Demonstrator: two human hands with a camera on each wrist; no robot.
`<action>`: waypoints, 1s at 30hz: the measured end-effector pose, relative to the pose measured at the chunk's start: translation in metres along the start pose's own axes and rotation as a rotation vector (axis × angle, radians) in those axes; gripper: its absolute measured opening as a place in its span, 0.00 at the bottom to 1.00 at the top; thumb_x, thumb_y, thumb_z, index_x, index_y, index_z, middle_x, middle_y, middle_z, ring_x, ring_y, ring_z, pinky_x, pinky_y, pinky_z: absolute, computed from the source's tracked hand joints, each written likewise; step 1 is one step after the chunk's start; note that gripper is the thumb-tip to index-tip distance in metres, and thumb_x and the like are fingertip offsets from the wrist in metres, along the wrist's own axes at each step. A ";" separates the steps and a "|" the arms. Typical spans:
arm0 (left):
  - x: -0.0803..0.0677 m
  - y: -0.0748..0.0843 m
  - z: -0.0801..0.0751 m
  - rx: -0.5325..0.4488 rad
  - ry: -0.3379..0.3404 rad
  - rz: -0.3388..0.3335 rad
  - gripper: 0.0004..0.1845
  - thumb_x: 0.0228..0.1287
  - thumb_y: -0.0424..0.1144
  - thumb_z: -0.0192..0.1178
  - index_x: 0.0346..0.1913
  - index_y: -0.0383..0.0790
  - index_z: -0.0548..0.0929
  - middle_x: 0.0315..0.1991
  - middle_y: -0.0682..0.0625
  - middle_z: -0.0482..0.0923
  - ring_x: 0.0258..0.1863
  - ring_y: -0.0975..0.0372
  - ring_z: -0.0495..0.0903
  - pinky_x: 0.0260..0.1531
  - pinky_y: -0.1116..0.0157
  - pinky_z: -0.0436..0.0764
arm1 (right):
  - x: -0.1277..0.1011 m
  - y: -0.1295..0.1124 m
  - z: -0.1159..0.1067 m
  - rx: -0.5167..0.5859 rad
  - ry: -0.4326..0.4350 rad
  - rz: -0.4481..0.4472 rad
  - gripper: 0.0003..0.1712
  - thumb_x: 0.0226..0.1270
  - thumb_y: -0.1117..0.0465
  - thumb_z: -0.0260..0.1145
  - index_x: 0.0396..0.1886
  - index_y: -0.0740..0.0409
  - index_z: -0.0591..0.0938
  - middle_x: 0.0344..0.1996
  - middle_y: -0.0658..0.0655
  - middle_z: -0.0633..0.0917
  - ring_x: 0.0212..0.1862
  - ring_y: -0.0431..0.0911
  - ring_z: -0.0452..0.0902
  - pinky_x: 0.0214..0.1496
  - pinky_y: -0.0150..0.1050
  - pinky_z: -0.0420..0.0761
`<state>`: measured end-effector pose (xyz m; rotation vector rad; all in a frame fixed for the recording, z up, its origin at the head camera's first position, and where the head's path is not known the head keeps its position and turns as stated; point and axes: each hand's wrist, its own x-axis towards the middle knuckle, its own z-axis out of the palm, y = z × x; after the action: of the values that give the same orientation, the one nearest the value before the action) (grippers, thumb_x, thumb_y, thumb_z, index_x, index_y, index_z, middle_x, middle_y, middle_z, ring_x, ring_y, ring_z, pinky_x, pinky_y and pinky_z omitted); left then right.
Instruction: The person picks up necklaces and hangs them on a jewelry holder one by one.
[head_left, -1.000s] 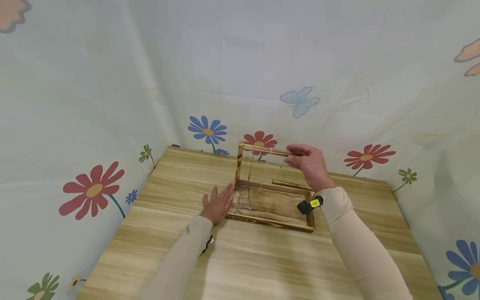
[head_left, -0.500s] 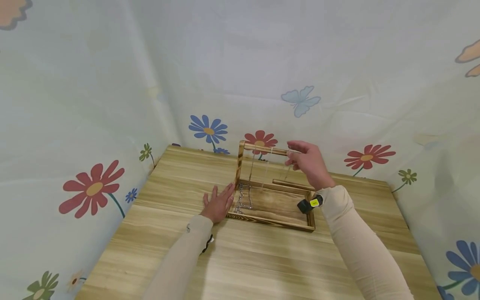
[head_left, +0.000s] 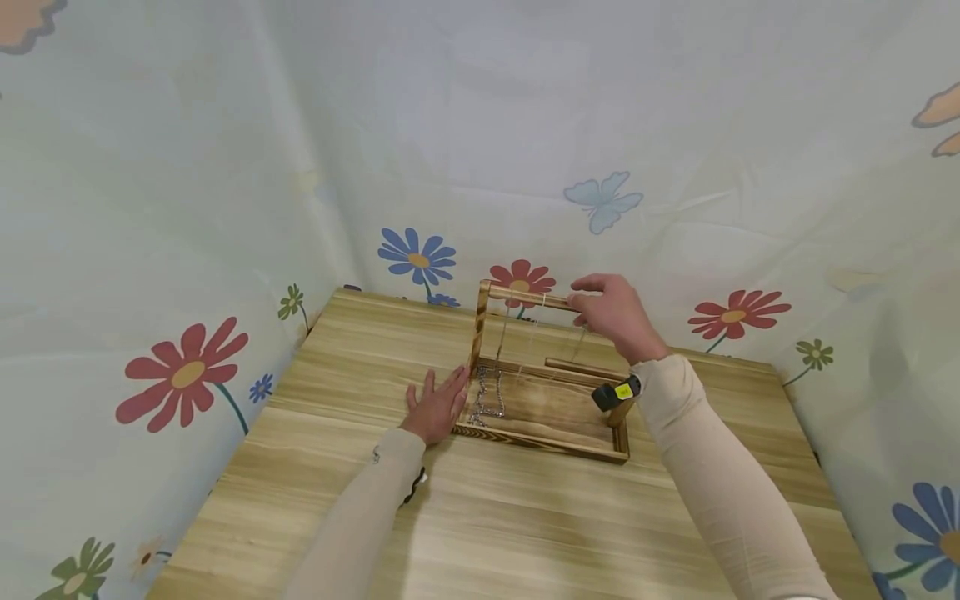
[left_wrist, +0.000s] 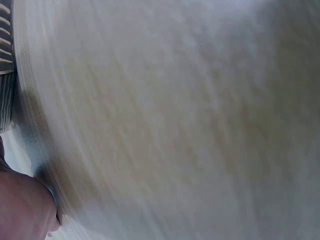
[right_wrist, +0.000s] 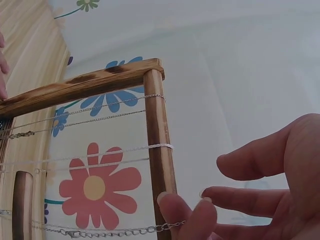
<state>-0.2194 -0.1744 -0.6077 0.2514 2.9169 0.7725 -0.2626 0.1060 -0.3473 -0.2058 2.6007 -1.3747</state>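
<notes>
A wooden jewellery stand point(head_left: 477, 333) rises from a shallow wooden tray point(head_left: 543, 446) on the table. Two thin necklaces point(head_left: 501, 333) hang over its top bar point(head_left: 528, 298). My right hand point(head_left: 583, 307) is at the bar's right end. In the right wrist view its thumb and forefinger point(right_wrist: 200, 202) pinch a silver chain point(right_wrist: 115, 231) that lies against the bar point(right_wrist: 159, 150). More chain point(head_left: 487, 396) lies heaped in the tray's left corner. My left hand point(head_left: 437, 407) rests flat on the table with fingers straight, touching the tray's left edge.
The wooden table point(head_left: 487, 517) stands in a corner of flowered cloth walls point(head_left: 187, 208). A short loose wooden rod point(head_left: 581, 365) lies along the tray's back. The left wrist view shows only blurred table surface point(left_wrist: 175, 125).
My right hand has risen a little and drawn closer to the bar's end, carrying the chain with it. The left hand has stayed put.
</notes>
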 end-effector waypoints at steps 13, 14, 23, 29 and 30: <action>-0.001 0.001 -0.002 -0.020 0.018 0.000 0.28 0.82 0.54 0.32 0.80 0.60 0.47 0.79 0.59 0.48 0.77 0.41 0.36 0.68 0.32 0.34 | 0.010 0.000 0.008 -0.047 -0.004 -0.010 0.20 0.74 0.56 0.59 0.60 0.61 0.77 0.56 0.62 0.79 0.46 0.54 0.80 0.50 0.50 0.83; -0.001 0.001 -0.002 -0.025 0.017 0.001 0.28 0.82 0.54 0.33 0.80 0.60 0.48 0.79 0.59 0.49 0.77 0.41 0.36 0.68 0.32 0.34 | 0.009 0.001 0.009 -0.045 -0.007 -0.012 0.21 0.74 0.56 0.59 0.60 0.61 0.77 0.57 0.62 0.78 0.47 0.54 0.80 0.50 0.50 0.83; 0.000 0.002 -0.004 -0.018 0.000 -0.002 0.28 0.82 0.55 0.31 0.80 0.61 0.47 0.79 0.60 0.48 0.77 0.42 0.35 0.68 0.33 0.34 | 0.003 0.023 0.018 0.044 0.061 -0.092 0.41 0.72 0.59 0.62 0.80 0.42 0.55 0.73 0.59 0.64 0.45 0.57 0.82 0.43 0.50 0.85; 0.003 -0.001 -0.003 -0.031 -0.003 0.002 0.28 0.82 0.55 0.31 0.80 0.62 0.46 0.79 0.60 0.47 0.78 0.43 0.34 0.68 0.34 0.33 | 0.000 0.047 0.034 0.122 0.139 -0.151 0.50 0.70 0.66 0.62 0.80 0.30 0.46 0.78 0.50 0.56 0.33 0.61 0.81 0.38 0.52 0.84; 0.003 -0.001 -0.003 -0.038 0.000 0.006 0.28 0.82 0.55 0.32 0.80 0.61 0.47 0.79 0.59 0.48 0.77 0.42 0.34 0.68 0.33 0.33 | -0.001 0.051 0.036 0.133 0.155 -0.164 0.52 0.70 0.68 0.62 0.80 0.29 0.46 0.78 0.49 0.55 0.33 0.59 0.82 0.36 0.51 0.84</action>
<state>-0.2233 -0.1763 -0.6059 0.2564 2.8994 0.8282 -0.2553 0.1059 -0.4088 -0.3100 2.6524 -1.6761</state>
